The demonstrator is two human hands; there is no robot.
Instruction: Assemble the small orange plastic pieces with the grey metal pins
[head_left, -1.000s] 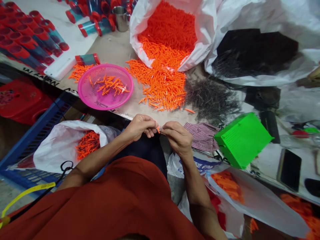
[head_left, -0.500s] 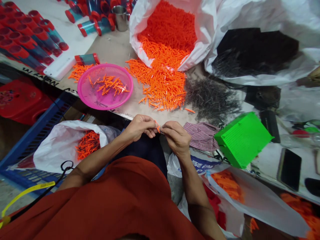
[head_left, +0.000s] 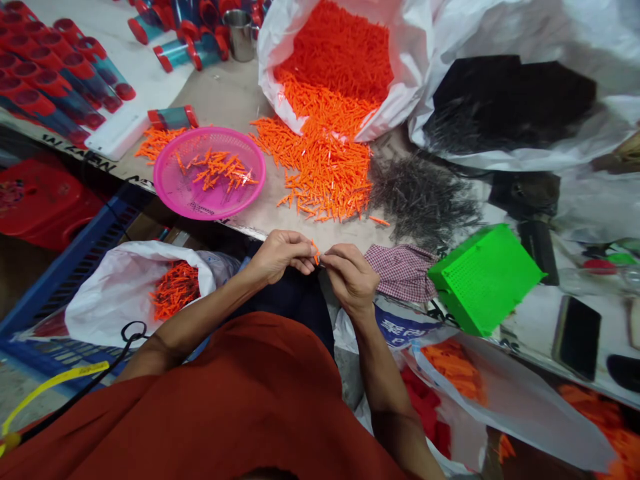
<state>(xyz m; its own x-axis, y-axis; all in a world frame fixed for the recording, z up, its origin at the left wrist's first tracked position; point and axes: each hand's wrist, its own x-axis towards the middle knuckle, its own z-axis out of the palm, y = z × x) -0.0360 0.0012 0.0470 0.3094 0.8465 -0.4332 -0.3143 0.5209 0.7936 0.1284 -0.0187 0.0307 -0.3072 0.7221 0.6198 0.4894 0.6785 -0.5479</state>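
Note:
Just off the table's front edge, my left hand [head_left: 286, 256] pinches a small orange plastic piece [head_left: 315, 252] between thumb and fingertips. My right hand [head_left: 352, 275] is closed in a pinch right beside that piece; what its fingertips hold is too small to make out. Beyond my hands lies a heap of similar orange plastic pieces [head_left: 327, 180], spilling from a white sack [head_left: 417, 60]. To its right is a pile of thin dark plastic pieces [head_left: 425, 197]. A pink basket [head_left: 167, 180] at the left holds orange pieces with thin see-through parts.
A green basket [head_left: 485, 280] and a checked cloth [head_left: 400, 272] lie at the right, with a phone [head_left: 577, 337] further along. Red-capped tubes [head_left: 65, 73] and a metal cup [head_left: 240, 37] stand at the back left. Below left, a white bag [head_left: 110, 287] sits in a blue crate [head_left: 30, 293].
Both hands stay almost in place, still pinching at the orange piece, which has tilted slightly. The whole view has shifted a little.

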